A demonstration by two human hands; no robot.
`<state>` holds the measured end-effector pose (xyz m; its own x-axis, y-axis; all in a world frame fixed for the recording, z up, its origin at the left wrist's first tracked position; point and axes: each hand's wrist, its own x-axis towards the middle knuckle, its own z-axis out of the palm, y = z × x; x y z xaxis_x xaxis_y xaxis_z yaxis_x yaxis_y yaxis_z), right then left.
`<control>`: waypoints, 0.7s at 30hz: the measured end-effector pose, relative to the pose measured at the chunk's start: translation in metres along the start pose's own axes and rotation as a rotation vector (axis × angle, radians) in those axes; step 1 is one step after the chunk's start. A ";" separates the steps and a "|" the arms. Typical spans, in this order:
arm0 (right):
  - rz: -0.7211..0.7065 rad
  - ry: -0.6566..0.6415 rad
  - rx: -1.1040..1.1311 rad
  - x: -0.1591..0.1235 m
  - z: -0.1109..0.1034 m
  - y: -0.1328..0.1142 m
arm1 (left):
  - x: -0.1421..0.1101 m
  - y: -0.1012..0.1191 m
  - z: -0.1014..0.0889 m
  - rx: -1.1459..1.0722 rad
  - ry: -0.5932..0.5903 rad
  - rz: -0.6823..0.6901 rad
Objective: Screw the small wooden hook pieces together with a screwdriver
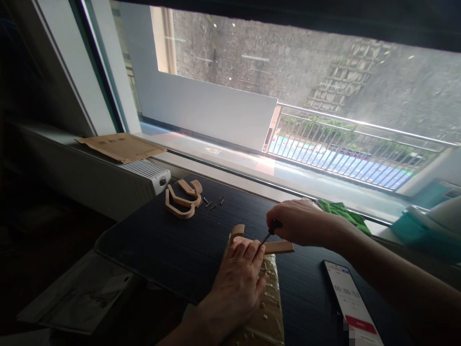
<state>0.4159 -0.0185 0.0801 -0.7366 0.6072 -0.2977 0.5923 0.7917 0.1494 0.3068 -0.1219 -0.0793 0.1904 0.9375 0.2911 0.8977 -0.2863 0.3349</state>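
Note:
My right hand is closed around the black handle of a screwdriver. The screwdriver's thin shaft slants down to a light wooden hook, by the fingertips of my left hand. Those left fingers press the hook down on a tape-wrapped block, covering its middle. One curled end of the hook shows left of the fingers, and its straight end sticks out to the right. Whether a screw sits under the screwdriver's tip is hidden.
More curved wooden hooks lie at the dark table's far left, beside several loose screws. A phone showing a timer lies at right. A green cloth rests near the window sill; a brown envelope sits at left.

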 end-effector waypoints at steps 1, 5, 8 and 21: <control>-0.006 0.003 0.001 0.001 0.000 0.000 | 0.000 0.000 0.000 -0.001 0.001 0.000; -0.012 0.005 0.027 0.006 0.004 0.003 | 0.001 0.000 -0.002 -0.001 -0.010 -0.003; 0.006 -0.006 0.069 0.006 0.008 0.009 | 0.001 0.000 -0.003 0.000 -0.023 -0.012; 0.364 0.385 0.857 -0.044 0.083 0.030 | 0.000 -0.002 0.002 -0.035 0.057 0.008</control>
<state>0.4925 -0.0271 0.0194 -0.4296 0.9027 -0.0219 0.7263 0.3310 -0.6025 0.3061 -0.1213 -0.0816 0.1736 0.9226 0.3445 0.8818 -0.3014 0.3628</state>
